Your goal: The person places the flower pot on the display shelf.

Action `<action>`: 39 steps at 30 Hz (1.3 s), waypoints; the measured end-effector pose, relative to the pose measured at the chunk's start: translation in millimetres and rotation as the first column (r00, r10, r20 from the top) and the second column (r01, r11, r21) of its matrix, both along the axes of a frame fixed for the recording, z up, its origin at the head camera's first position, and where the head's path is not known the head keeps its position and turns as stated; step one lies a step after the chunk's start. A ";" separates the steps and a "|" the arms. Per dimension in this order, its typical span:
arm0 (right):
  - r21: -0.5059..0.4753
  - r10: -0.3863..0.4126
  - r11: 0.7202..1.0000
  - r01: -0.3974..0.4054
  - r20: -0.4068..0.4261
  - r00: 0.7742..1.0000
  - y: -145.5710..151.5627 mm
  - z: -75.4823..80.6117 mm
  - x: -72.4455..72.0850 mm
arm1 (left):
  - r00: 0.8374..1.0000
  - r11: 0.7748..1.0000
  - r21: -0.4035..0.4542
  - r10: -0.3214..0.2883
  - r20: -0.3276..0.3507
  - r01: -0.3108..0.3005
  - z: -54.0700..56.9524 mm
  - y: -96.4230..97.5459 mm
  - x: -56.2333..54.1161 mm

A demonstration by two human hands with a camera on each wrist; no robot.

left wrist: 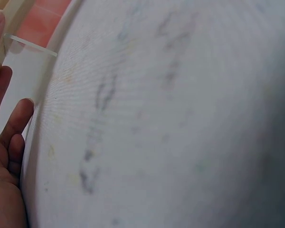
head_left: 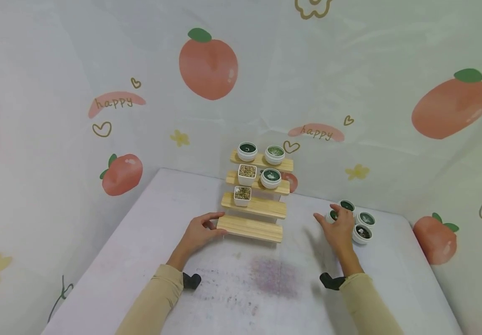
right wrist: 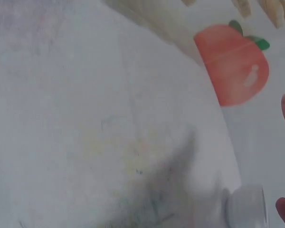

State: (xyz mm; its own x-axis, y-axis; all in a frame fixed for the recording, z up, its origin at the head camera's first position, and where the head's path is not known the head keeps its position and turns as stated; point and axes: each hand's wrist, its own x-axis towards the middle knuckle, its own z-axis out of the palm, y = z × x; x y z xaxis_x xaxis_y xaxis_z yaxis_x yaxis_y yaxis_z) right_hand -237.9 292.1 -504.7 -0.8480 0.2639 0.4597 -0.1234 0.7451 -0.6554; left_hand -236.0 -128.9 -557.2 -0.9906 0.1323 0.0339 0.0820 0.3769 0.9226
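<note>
My left hand (head_left: 199,234) holds the left end of the lowest board of a tiered wooden stand (head_left: 251,228), thumb in front and index finger behind. In the left wrist view, the fingers (left wrist: 20,116) extend beside the stand's clear side panel (left wrist: 26,71). On the upper boards stand round white pots with green contents, such as one pot (head_left: 271,178), and square white pots (head_left: 242,196) with grainy brownish contents. My right hand (head_left: 339,230), thumb and fingers spread apart, is over a group of round white pots (head_left: 363,233) at the right, partly hiding one pot (head_left: 332,216).
A white cloth-covered table (head_left: 261,298) with a purple stain bears the stand and pots. Behind them hangs a white backdrop (head_left: 261,70) printed with red fruit, hearts and lettering. Black straps (head_left: 332,281) show at both wrists.
</note>
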 end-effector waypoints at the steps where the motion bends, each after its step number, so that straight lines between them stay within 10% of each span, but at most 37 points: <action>1: 0.000 -0.012 1.000 0.012 0.013 1.000 2.4 -0.8 -0.3 | 1.000 1.000 0.000 -0.001 0.001 0.001 0.0 -0.3 -0.2; 22: -0.026 -0.127 0.989 0.143 0.323 0.938 20.9 -17.1 -8.9 | 1.000 1.000 -0.010 -0.011 0.002 0.011 -0.8 -0.7 -0.6; 39: -0.060 -0.133 0.986 0.158 0.300 0.944 20.9 -31.3 -17.9 | 1.000 1.000 0.002 -0.018 0.000 0.018 1.6 -0.7 0.1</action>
